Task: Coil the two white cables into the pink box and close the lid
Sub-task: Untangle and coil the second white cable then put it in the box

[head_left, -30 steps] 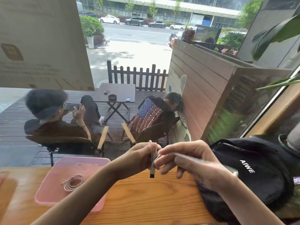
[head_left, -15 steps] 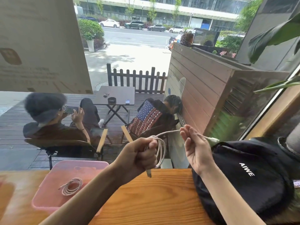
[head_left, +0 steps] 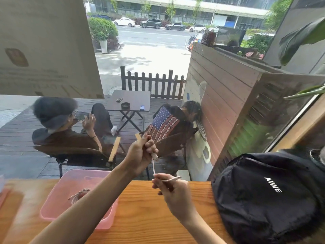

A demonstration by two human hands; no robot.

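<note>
Beyond the window [head_left: 175,59] lies a wooden terrace where two people sit in chairs beside a small folding table [head_left: 130,101], with a picket fence [head_left: 153,83], a street and parked cars behind them. Along the near side of the glass runs a wooden desk [head_left: 158,213]. At its right end, against the window edge, slumps a black backpack [head_left: 267,196] with white lettering. Toward the left end, close to the far edge, stands the pink box [head_left: 58,196], open, with one coiled white cable [head_left: 79,194] lying on its bottom; the left forearm crosses over the box's right part. No lid can be told apart with certainty. The left hand [head_left: 140,155] is raised above the desk's far edge, its fingers curled tight round the plug end of the second white cable [head_left: 153,164], whose connector sticks out below the fist. From there the cord drops straight down to the right hand [head_left: 171,189], which hovers over the middle of the desk and pinches it between thumb and forefinger, a short tail poking out to the right.
</note>
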